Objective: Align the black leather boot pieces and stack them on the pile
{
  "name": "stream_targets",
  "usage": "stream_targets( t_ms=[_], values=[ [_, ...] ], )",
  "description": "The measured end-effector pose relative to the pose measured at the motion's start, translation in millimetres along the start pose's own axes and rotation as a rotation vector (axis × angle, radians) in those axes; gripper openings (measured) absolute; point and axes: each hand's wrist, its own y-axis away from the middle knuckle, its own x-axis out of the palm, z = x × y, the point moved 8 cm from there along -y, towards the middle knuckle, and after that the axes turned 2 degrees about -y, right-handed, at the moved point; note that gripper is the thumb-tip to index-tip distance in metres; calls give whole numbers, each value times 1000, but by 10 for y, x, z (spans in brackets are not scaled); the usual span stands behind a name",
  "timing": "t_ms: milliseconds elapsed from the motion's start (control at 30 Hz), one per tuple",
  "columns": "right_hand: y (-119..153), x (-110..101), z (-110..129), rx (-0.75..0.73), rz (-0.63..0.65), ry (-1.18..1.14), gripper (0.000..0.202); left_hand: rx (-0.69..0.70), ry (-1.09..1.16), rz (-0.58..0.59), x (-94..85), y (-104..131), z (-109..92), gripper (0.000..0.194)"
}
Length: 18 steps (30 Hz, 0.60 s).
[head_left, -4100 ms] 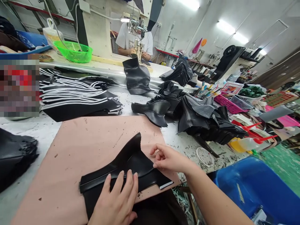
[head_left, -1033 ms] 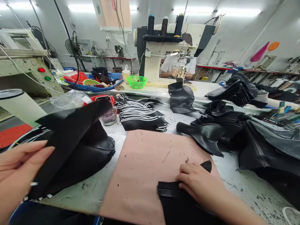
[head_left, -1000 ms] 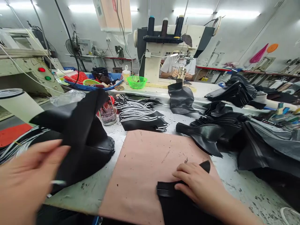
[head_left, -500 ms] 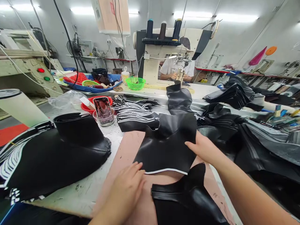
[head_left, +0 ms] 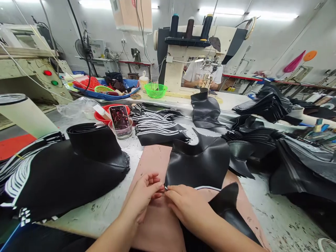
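The white-edged panel could be creasing if my left hand and right hand, grip unclear near its corner, are tugging unevenly.

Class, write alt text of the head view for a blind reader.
The left hand and right hand are close together at a corner of a white-edged black piece across a pink mat. A stack of black pieces lies to the left.

the left hand and right hand were bare, with slender, smooth-looking fingers whose nails were hard to make out, and behind the hands both forearms were bare as well, narrow at the wrists and widening evenly away from them.
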Motion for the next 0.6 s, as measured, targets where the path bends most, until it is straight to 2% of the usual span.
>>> stream_targets(
  t_ms=[67, 200, 467, 600],
  values=[
    [-17, -37, -46, 8, -84, 46, 8, -46, 83, 31, 51, -4, 13, 29],
    [-45, -70, -78, -6, -231, 115, 17, -93, 170, 94, 137, 18, 17, 32],
    [79, -152, 89, -172, -283, 26, 32, -115, 109, 163, 156, 37, 70, 35],
    [184, -216, 131, -205, -300, -86, 26, -102, 63, 180, 150, 119, 83, 31]
  ],
)
